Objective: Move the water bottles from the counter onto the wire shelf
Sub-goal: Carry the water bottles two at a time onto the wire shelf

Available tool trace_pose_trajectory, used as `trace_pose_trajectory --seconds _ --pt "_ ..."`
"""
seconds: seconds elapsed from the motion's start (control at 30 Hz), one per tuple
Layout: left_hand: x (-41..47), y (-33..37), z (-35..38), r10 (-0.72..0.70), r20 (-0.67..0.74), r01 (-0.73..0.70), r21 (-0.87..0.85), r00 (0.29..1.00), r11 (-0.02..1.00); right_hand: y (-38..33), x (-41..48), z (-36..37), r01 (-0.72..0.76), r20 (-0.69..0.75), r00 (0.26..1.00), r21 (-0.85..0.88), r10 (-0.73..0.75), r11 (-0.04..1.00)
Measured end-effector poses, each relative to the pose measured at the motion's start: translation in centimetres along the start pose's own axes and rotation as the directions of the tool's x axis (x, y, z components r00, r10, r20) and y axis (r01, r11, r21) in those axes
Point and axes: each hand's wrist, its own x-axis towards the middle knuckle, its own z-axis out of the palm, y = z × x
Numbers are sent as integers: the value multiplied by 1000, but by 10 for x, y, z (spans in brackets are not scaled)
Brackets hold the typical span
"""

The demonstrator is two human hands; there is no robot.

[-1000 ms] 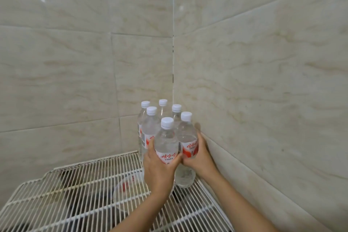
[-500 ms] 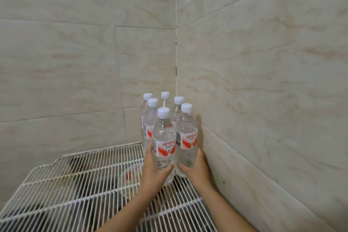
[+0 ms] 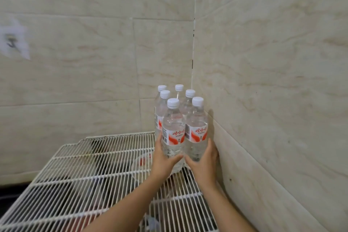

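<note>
Several clear water bottles with white caps and red-and-white labels stand in the far right corner of the white wire shelf (image 3: 79,171). My left hand (image 3: 162,160) grips the lower part of the front left bottle (image 3: 173,128). My right hand (image 3: 204,158) grips the lower part of the front right bottle (image 3: 196,126), next to the wall. Both front bottles are upright with their bases on the shelf wires. Behind them stand more bottles (image 3: 179,92), partly hidden.
Beige tiled walls (image 3: 273,81) meet in a corner right behind the bottles. A small hook (image 3: 11,42) is stuck on the left wall. Dark objects and a round clear lid (image 3: 141,164) show below through the shelf wires.
Both hands have slid down from the labels to the lower parts of the two front bottles. The two bottles have moved back against the others and now stand on the shelf.
</note>
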Motion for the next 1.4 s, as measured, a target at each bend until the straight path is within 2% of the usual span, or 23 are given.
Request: trace_pose_trajectory --seconds 0.07,0.1,0.2,0.27,0.37,0.5,0.67,0.87,0.97,1.1,1.23,1.3,1.4 --pt "-3 4 -8 -51 17 50 55 999 997 -12 -2 1 110 -86 989 -99 -118 989" --pt "-5 4 -15 -75 9 74 94 997 993 -17 -3 2 202 -137 964 -190 -229 961" --pt "-17 1 -45 -118 -42 125 234 992 964 -30 -11 11 481 -199 788 -390 -582 785" --pt "-31 -2 -73 -100 -84 122 332 991 935 -38 -20 21 586 -161 718 -386 -678 712" --pt "-57 -9 -123 -99 -176 167 432 979 886 -51 -42 39 611 -58 747 -335 -663 717" --pt "-98 -18 -194 -119 -327 276 489 937 827 -73 -73 62 598 202 800 -354 -565 719" --pt "-175 -16 -275 -98 -505 390 514 857 764 -125 -135 97 672 428 725 -270 -539 689" --pt "-325 -5 -397 -30 -713 569 533 701 627 -219 -279 146 789 524 550 -72 -650 610" --pt "-419 -3 -456 -21 -809 680 478 587 556 -259 -370 163 836 566 446 13 -694 548" --pt "-542 -4 -508 -24 -912 787 339 409 515 -301 -476 181 878 618 282 142 -734 457" --pt "-641 3 -541 -44 -966 856 203 254 476 -332 -557 187 905 703 131 203 -698 375" --pt "-677 7 -555 -28 -982 860 148 185 489 -347 -583 188 865 725 80 291 -684 409" --pt "-713 6 -569 -30 -994 863 75 103 499 -362 -610 202 849 770 -26 354 -638 393"
